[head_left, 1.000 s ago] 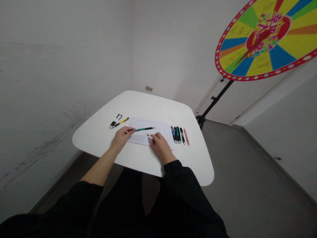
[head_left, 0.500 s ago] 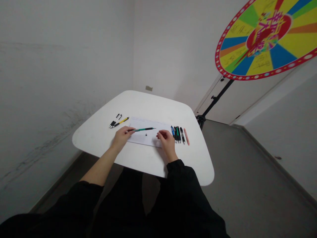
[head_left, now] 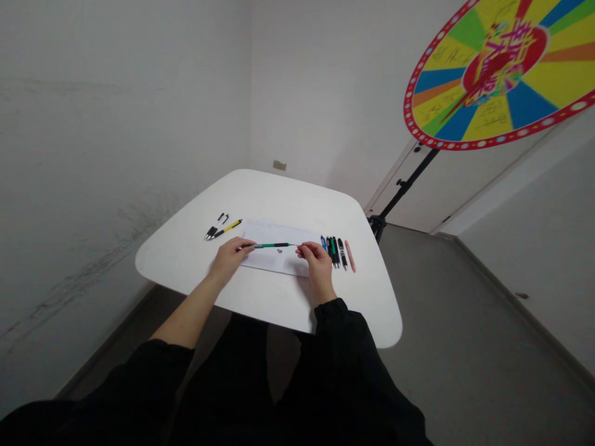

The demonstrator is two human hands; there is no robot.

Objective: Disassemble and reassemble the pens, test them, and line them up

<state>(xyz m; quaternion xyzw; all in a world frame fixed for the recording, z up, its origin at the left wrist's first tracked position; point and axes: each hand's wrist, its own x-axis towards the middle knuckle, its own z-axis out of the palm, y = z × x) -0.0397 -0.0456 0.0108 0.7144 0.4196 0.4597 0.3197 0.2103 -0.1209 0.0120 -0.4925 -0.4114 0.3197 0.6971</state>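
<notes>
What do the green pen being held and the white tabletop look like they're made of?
The green pen, held at each end by the left hand and right hand, looks like coloured plastic with black sections; too small to be sure. The table looks like smooth white laminate or plastic, with an even, faintly glossy surface and rounded corners.

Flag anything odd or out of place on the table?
Mostly tidy. One small dark loose piece lies alone on the paper, just under the green pen that the left hand and right hand hold at its ends. Two more small black bits lie by the yellow pen.
</notes>
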